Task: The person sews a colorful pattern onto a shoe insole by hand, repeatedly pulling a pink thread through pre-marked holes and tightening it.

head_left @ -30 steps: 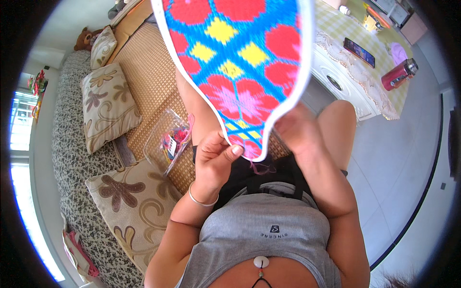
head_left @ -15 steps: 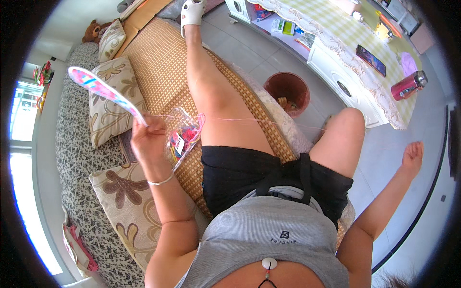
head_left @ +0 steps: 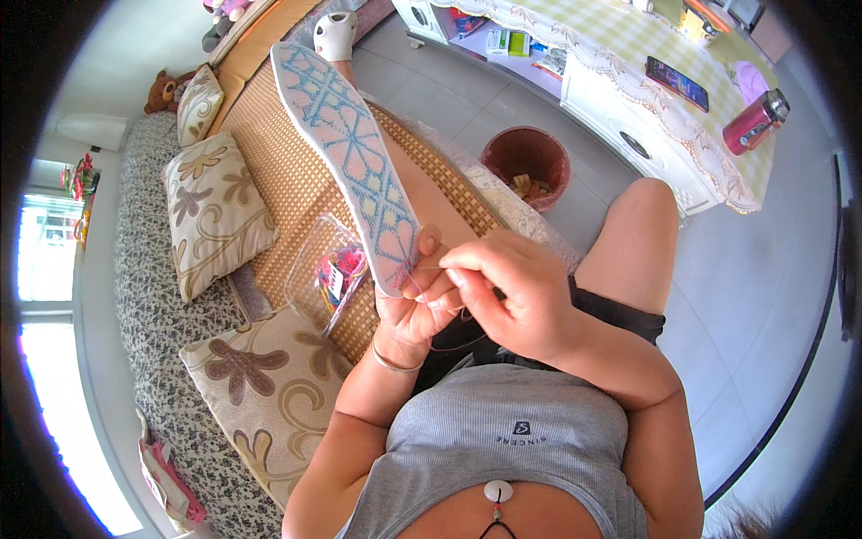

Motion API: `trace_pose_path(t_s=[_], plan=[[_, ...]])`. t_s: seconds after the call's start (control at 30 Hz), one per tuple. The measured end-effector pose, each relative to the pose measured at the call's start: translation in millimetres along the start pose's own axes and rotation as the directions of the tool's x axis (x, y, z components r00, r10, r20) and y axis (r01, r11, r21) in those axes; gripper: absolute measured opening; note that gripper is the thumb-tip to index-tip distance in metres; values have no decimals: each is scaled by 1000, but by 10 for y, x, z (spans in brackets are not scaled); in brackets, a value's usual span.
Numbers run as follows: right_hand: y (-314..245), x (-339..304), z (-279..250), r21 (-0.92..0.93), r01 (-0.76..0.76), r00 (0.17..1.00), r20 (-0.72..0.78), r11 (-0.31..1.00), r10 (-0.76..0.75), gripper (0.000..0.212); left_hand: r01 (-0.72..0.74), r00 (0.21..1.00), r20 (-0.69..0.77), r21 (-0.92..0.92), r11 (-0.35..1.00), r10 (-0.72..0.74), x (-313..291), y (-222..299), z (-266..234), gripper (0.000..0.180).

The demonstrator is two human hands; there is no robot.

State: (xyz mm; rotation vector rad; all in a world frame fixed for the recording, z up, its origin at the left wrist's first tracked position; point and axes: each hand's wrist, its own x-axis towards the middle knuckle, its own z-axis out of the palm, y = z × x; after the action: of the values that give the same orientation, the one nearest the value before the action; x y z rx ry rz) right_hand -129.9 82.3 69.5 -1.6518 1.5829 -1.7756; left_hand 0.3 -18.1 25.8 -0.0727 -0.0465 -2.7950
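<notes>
My left hand (head_left: 406, 321) is closed on the lower end of an embroidered insole (head_left: 348, 157), tilted up and away from me over my thigh. Its face carries a blue, pink and pale yellow stitched pattern within a white rim. Close against that lower end, my right hand (head_left: 521, 292) pinches a fine pink thread (head_left: 458, 347) between thumb and forefinger. A loop of the thread hangs below both hands. Whether a needle is in the pinch is too small to tell. Left of the insole, a clear plastic box (head_left: 310, 260) holds a tangle of coloured threads (head_left: 339, 272).
The box rests on a woven mat (head_left: 260, 117) beside patterned cushions (head_left: 215, 211). A reddish waste bin (head_left: 496, 153) stands on the floor ahead. To the right, a cloth-covered table (head_left: 620, 49) carries a phone (head_left: 677, 83) and a red flask (head_left: 752, 124).
My right hand has come in from far right, where it had drawn the thread out, to the insole. My left hand has moved right and turned the insole's patterned face toward me.
</notes>
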Motion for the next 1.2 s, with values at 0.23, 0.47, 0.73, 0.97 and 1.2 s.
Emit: trace_pose_path(t_s=[0.23,0.47,0.73,0.97,1.2], plan=[[61,-31,150,14,52,998,-35,999,-51,13,-85,987,-138,14,996,86,-15,-89,38,29],[32,-16,123,0,80,997,-14,997,-80,19,-80,974,-217,-70,994,63,-36,-89,34,28],[62,-30,116,-31,96,995,-3,995,-96,18,-56,984,-170,-23,998,51,-30,-105,21,28],[84,-71,42,69,-93,995,36,993,91,12,-122,973,-99,545,829,208,-56,-57,-7,18],[287,-206,-17,560,-466,881,223,685,417,5,-152,933,-138,688,709,333,-99,-134,138,17]])
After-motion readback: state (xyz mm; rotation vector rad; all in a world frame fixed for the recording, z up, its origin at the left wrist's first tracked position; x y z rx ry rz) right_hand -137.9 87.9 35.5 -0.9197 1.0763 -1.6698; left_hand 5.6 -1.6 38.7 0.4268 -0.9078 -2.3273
